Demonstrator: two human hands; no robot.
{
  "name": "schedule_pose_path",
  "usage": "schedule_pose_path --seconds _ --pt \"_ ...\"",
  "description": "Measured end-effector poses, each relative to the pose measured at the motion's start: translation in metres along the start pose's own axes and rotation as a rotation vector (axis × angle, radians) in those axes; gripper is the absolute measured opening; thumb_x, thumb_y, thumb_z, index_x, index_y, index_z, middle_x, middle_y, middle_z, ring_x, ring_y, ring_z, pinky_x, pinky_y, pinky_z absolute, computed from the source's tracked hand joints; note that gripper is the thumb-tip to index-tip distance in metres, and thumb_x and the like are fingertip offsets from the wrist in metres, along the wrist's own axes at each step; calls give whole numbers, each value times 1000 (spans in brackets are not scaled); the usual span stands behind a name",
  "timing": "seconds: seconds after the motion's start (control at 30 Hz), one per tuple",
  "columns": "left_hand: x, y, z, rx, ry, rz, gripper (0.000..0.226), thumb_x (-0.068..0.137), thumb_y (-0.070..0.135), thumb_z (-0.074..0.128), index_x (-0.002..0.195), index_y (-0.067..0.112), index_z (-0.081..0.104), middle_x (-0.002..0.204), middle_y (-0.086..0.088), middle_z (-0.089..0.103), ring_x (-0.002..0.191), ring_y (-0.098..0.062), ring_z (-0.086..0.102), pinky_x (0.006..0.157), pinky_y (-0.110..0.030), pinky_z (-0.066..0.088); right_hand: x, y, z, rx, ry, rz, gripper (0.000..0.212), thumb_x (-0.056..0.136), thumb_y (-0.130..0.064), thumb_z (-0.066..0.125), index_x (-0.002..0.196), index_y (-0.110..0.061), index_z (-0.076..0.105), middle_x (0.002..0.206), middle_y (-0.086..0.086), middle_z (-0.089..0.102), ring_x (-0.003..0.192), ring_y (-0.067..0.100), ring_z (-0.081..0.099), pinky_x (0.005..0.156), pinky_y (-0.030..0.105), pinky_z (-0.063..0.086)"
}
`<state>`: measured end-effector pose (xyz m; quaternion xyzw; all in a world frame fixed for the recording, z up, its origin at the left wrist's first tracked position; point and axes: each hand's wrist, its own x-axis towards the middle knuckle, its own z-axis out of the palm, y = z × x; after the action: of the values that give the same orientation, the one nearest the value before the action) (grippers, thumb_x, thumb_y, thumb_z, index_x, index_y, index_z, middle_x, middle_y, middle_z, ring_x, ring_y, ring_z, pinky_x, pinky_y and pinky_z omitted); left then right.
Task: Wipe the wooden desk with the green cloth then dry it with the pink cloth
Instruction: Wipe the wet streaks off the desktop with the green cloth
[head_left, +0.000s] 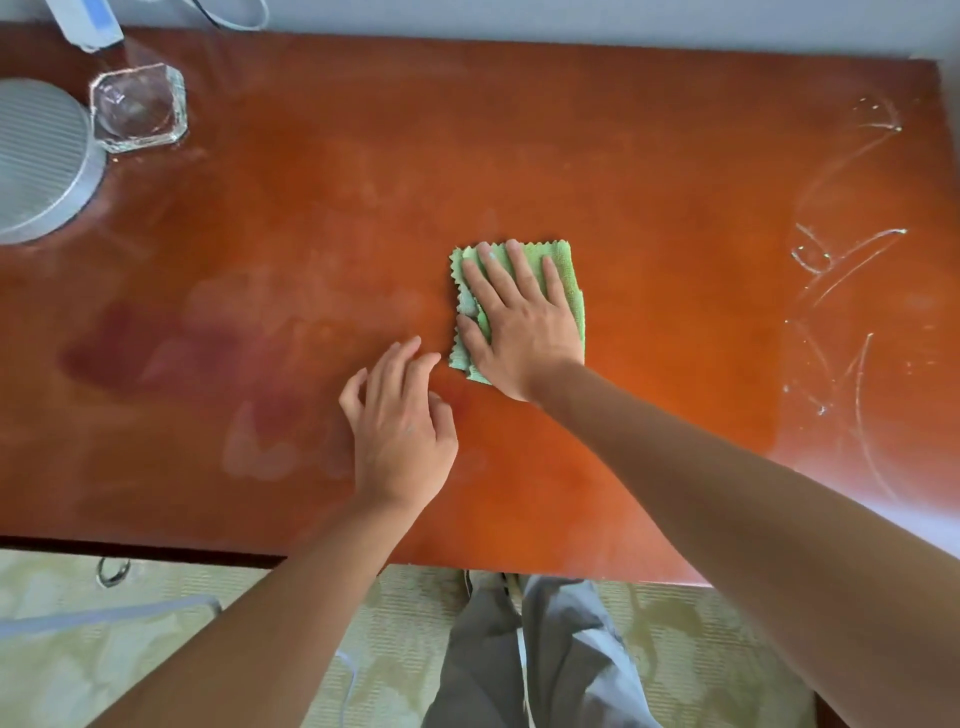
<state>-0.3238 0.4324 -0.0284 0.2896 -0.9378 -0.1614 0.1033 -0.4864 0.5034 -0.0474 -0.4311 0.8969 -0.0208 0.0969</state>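
Observation:
A folded green cloth (569, 270) with zigzag edges lies flat near the middle of the reddish wooden desk (675, 218). My right hand (519, 322) presses down on it with straight, spread fingers and covers most of it. My left hand (397, 415) is just to the left of the cloth, fingers loosely bent, fingertips on or just above the bare wood, holding nothing. White streaks and smears (841, 270) mark the desk's right side. No pink cloth is in view.
A square glass ashtray (139, 106) and a round grey ribbed device (36, 156) stand at the far left corner. A white object (85, 21) lies at the back left edge. A drawer ring pull (111, 571) hangs below the front edge.

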Motion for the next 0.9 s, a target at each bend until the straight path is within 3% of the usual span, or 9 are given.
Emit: schedule_pose_path --seconds 0.23,0.57,0.9 --pt "-4 38 7 1 -75 177 39 87 11 55 125 12 59 144 -5 51 140 -22 40 113 -49 27 -44 31 4 26 4 -4 69 101 -58 9 162 -26 12 170 -3 10 157 23 -3 126 49 -2" --pt "-25 112 43 -10 -255 407 47 94 24 37 138 16 50 156 -3 37 147 -24 28 117 -49 21 -139 115 7 47 51 243 66 103 -57 16 162 -26 14 169 -3 10 157 21 -3 126 47 0" --pt "-37 96 60 -55 -188 464 47 95 19 40 141 15 52 153 -3 42 147 -24 30 119 -49 20 -210 82 27 119 158 340 64 104 -51 28 160 -21 26 167 0 21 156 26 7 126 51 8"
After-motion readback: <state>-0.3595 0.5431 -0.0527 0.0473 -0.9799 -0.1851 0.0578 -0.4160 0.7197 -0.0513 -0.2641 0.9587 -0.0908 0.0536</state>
